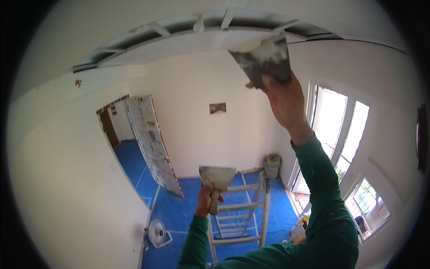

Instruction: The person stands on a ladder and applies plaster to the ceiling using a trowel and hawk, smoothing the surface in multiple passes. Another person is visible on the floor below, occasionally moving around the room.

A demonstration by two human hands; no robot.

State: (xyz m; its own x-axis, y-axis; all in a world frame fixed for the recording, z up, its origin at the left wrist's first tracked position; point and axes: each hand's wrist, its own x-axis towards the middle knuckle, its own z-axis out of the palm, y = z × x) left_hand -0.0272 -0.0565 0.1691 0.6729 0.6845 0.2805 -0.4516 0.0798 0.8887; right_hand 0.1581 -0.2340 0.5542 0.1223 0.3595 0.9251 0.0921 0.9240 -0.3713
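White filler smears the wide knife (264, 60) that the right hand (284, 101) presses flat against the ceiling (188, 42), its fingers wrapped tight round the handle and the blade's upper edge touching the plaster beside a recessed slot (134, 38) where the ceiling steps up. Lower and nearer the body, the left hand (207, 201) clenches the handle of a second knife (217, 177), blade upward and held level at chest height, well apart from the first; its blade looks grey, and whether it carries any filler cannot be told. Both arms wear green sleeves (329, 197), the right one speckled with pale spots. Directly beneath the hands stands a stepladder (239, 215) on blue floor sheeting (179, 210). A door (154, 143) covered in taped paper leans by the open doorway (114, 130) on the left wall, and a small fan (157, 233) sits on the floor near the wall's foot. A sack (272, 165) rests in the far corner, just beside the tall bright window (336, 130) on the right. A small picture (217, 108) hangs on the white back wall.
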